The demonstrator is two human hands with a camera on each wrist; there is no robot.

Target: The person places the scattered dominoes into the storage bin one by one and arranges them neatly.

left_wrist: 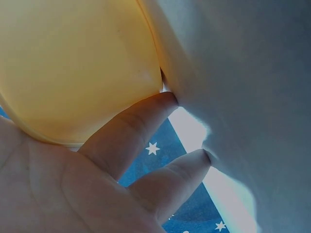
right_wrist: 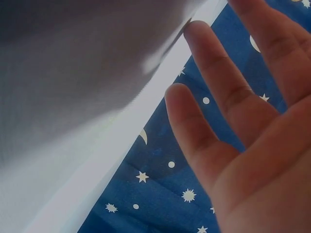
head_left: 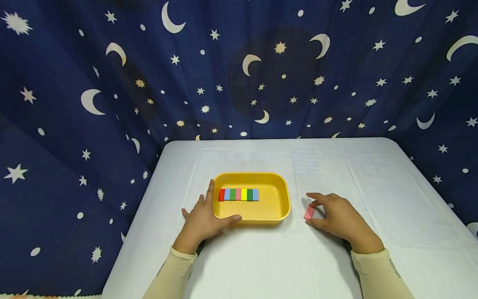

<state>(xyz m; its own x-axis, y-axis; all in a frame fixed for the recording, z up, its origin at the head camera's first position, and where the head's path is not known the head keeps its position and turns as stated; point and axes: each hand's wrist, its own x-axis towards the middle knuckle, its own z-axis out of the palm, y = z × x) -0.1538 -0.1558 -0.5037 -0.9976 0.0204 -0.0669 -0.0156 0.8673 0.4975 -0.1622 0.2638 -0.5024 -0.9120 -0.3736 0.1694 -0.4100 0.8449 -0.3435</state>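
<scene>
A yellow tray (head_left: pixel 274 207) sits on the table. Inside it, small flat blocks stand side by side in one row: a red block (head_left: pixel 221 195) at the left end, then blue, green, pink, yellow, dark green and blue ones. My left hand (head_left: pixel 203 222) rests against the tray's left end, thumb across the front rim and index finger along the left side; the other fingers spread away, and two fingertips touch the cloth in the left wrist view. To the right of the tray, my right hand (head_left: pixel 337 216) pinches a pink block (head_left: pixel 309 213) between thumb and index finger. The right wrist view hides that block.
White cloth (head_left: pixel 261 261) covers the table. Behind and beside it hangs a dark blue curtain (head_left: pixel 231 83) with moons and stars. A strip of table lies between the tray and my right hand.
</scene>
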